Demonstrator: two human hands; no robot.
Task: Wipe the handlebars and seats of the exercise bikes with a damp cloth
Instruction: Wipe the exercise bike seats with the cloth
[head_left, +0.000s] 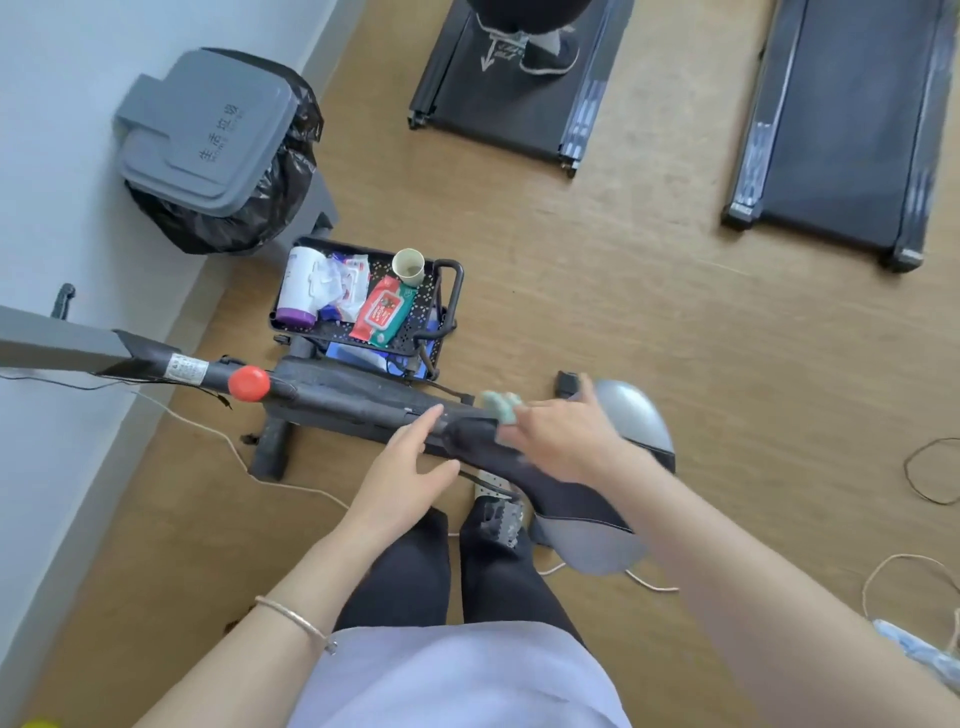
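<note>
Wiping black-and-grey bike seat (561, 496): right hand (566, 436) grips pale green cloth (501, 409) at nose, seat extends lower-right; left hand (410, 462) open.

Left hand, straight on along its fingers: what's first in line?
The black bike frame. The left hand points up and right, its fingertips about at the frame, just left of the green cloth in the right hand. Depth is unclear from this one view.
</note>
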